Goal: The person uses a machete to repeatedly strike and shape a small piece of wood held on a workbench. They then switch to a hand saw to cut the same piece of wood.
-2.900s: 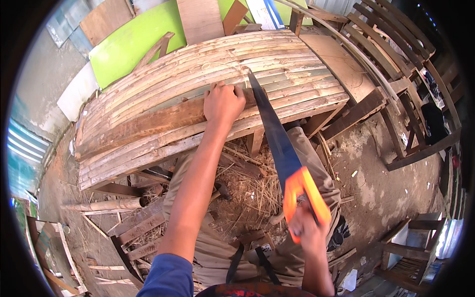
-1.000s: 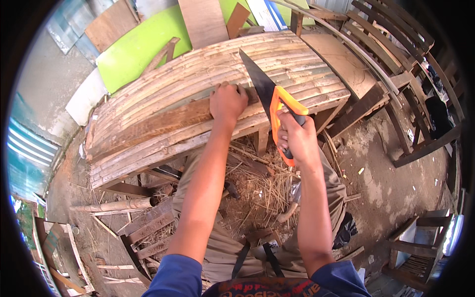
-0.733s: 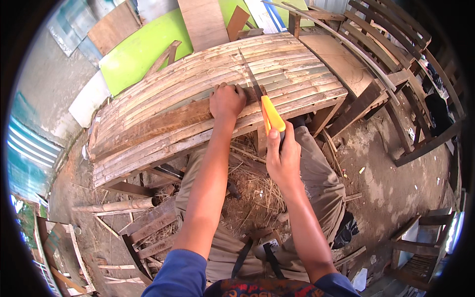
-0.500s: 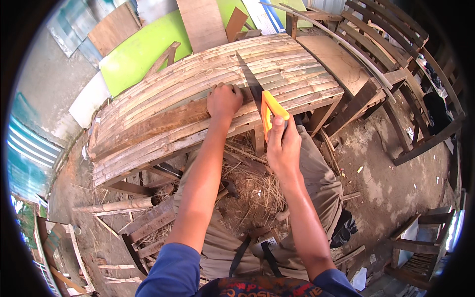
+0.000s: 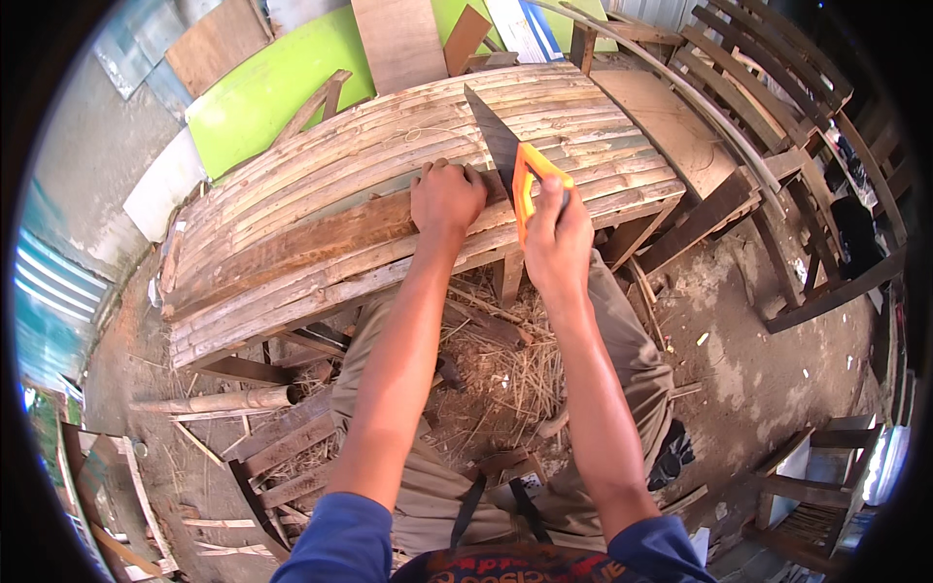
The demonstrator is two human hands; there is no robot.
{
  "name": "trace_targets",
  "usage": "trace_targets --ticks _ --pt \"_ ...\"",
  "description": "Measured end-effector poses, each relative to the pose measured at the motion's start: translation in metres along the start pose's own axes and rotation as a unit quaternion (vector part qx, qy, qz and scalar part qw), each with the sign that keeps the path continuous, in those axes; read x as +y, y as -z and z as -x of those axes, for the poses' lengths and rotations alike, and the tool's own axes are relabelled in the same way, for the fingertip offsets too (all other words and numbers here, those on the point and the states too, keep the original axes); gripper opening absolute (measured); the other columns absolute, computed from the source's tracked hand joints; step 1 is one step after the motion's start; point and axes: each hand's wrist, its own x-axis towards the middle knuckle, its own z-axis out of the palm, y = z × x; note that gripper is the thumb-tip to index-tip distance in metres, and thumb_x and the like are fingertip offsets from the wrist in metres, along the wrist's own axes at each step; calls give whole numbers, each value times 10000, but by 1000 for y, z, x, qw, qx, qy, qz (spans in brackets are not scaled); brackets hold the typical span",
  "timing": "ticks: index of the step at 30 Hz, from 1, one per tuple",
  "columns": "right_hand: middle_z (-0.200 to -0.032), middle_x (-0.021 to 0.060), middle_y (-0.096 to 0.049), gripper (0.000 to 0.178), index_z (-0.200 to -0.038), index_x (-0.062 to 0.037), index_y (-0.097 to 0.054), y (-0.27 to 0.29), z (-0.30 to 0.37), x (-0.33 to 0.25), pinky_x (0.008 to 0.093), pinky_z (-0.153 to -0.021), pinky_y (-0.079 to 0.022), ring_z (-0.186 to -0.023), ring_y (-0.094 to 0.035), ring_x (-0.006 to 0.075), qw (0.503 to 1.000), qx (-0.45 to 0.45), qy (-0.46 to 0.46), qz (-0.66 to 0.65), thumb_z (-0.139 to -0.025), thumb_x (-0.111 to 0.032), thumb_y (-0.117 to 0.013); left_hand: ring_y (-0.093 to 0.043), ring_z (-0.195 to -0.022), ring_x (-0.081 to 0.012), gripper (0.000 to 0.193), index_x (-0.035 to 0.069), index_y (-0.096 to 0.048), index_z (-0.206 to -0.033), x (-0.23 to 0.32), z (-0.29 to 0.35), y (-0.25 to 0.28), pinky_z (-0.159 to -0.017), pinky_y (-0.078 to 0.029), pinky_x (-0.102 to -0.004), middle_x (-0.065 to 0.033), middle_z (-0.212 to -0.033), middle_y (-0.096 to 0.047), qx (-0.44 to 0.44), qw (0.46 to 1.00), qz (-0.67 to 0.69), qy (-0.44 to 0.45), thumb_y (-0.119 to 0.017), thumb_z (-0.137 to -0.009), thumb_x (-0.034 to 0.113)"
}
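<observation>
A long brown wooden board (image 5: 321,238) lies along the near side of a slatted bench top (image 5: 389,146). My left hand (image 5: 448,198) presses down near the board's right end, its fingers curled over it. In my right hand (image 5: 559,231) is the orange handle of a handsaw (image 5: 498,134), gripped with the thumb along its top. The dark blade points away from me, crossing the board's end just right of my left hand. Whether its teeth are in the wood, I cannot tell.
Wooden slatted furniture frames (image 5: 758,87) stand at the right. Green panels (image 5: 282,92) and a brown sheet (image 5: 398,44) lean behind the bench. Under it, wood shavings and scraps (image 5: 505,374) litter the floor between my legs. A bamboo pole (image 5: 219,399) lies at the left.
My right hand and the saw handle have moved forward, away from me, and the blade shows shorter. My left hand stays on the board. The whole view has shifted slightly.
</observation>
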Motion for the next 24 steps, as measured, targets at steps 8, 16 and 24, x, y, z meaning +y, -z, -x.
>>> trace_targets --ticks 8,16,24 --pt "-644 47 -541 367 -1137 71 -568 94 146 -6 273 -504 -386 -539 -532 115 993 -45 -42 -103 -1055 -272 -463 -646 -1090 -352 385 -38 -758 -841 -8 9 13 -1024 -460 -494 -209 -1061 -710 -57 998 11 22 -522 -936 251" --pt "-702 107 -622 407 -1229 67 -560 13 14 4 310 -555 -451 -603 -585 138 997 -29 -53 -53 -1063 -291 -460 -638 -1098 -393 394 -5 -769 -843 -5 14 2 -1018 -451 -512 -229 -1071 -704 20 999 31 -22 -528 -938 291" --pt "-653 2 -554 596 -1164 107 -555 102 160 -25 227 -504 -384 -559 -522 70 992 -30 -84 -86 -1035 -471 -495 -611 -1156 -355 387 -28 -767 -885 -3 16 18 -1063 -413 -512 -207 -1117 -702 -88 996 16 21 -513 -953 255"
